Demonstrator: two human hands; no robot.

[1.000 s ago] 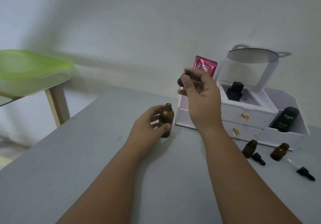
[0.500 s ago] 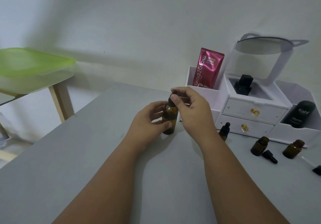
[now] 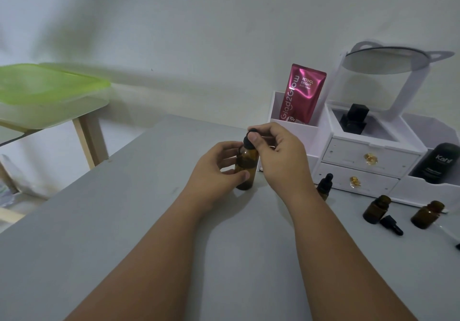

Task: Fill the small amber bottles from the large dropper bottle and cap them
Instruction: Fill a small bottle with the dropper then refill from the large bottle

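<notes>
Our left hand (image 3: pixel 219 169) is wrapped around the body of the large dropper bottle (image 3: pixel 246 171), thumb in front, fingers behind, holding it upright on the grey table (image 3: pixel 124 221). Our right hand (image 3: pixel 281 156) pinches the black dropper cap (image 3: pixel 249 140) on its neck with thumb and forefinger, the other fingers loosely curled. Right of that bottle, just past our right wrist, stands a capped small bottle (image 3: pixel 324 186). Farther right, two open small amber bottles (image 3: pixel 375 208) (image 3: pixel 427 215) stand with a loose dropper (image 3: pixel 392 225) lying between them. The white organizer (image 3: pixel 361 159) sits behind and right.
</notes>
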